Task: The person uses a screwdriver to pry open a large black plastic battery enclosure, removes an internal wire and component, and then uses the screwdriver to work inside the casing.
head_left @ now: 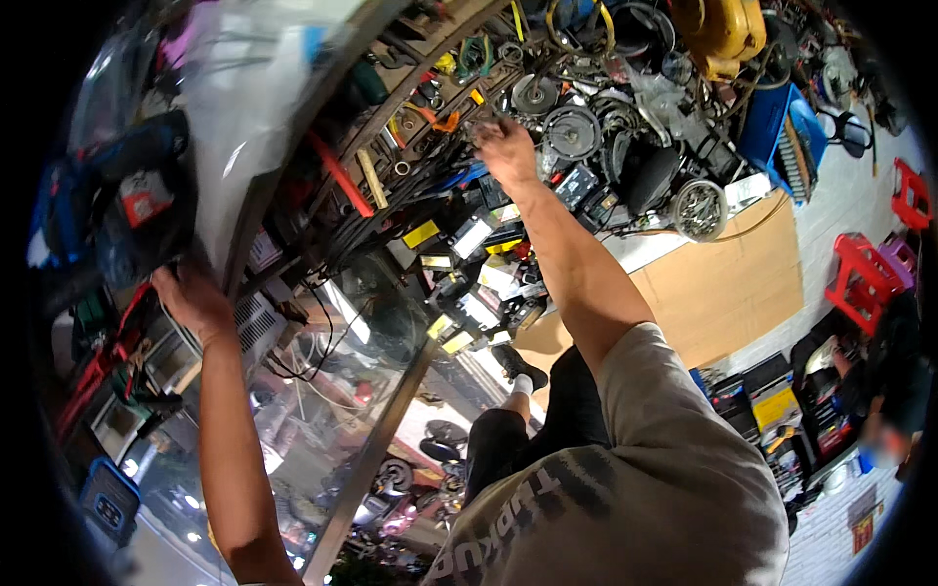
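My right hand (506,154) reaches out over a heap of metal parts, its fingers bent and drawn together. Anything between the fingertips is too small to name. Beside it lie a round metal wheel part (572,133) and a bundle of black cables (430,176). On the left, my left hand (198,303) is raised next to a black and blue power tool or case (145,210) with a red label. A red bar-shaped tool (107,361) is close below that hand. Blur and shadow hide the left fingers, so their grip is unclear.
Small boxes and batteries (479,239) lie piled under my right arm. A cardboard sheet (723,283) covers the floor, with a blue crate (782,137) and red stools (862,283) beyond. A glass pane with a metal frame (376,459) stands between my arms. Another person sits at the far right.
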Demonstrator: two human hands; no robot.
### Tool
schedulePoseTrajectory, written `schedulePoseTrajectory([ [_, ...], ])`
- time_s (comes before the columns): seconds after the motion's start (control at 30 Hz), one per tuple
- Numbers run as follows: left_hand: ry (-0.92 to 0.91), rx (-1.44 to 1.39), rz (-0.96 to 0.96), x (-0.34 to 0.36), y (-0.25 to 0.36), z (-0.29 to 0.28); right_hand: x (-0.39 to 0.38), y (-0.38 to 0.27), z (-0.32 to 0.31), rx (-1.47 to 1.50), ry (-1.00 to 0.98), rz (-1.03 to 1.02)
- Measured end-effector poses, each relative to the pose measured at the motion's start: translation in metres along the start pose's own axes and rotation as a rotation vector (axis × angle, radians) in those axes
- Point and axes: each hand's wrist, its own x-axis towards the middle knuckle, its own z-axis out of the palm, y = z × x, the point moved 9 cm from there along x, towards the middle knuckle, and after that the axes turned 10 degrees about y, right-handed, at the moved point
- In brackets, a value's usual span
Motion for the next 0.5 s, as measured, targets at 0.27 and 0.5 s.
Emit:
schedulePoseTrajectory([
  [0.27, -0.033, 0.136, -0.167, 0.006, -0.030, -0.056, -0.056, -0.081, 0.092, -0.683, -0.135, -0.206],
  [0.5, -0.073, 0.292, -0.173, 0.004, -0.015, -0.051, -0.052, -0.079, 0.140, -0.855, -0.272, -0.219],
])
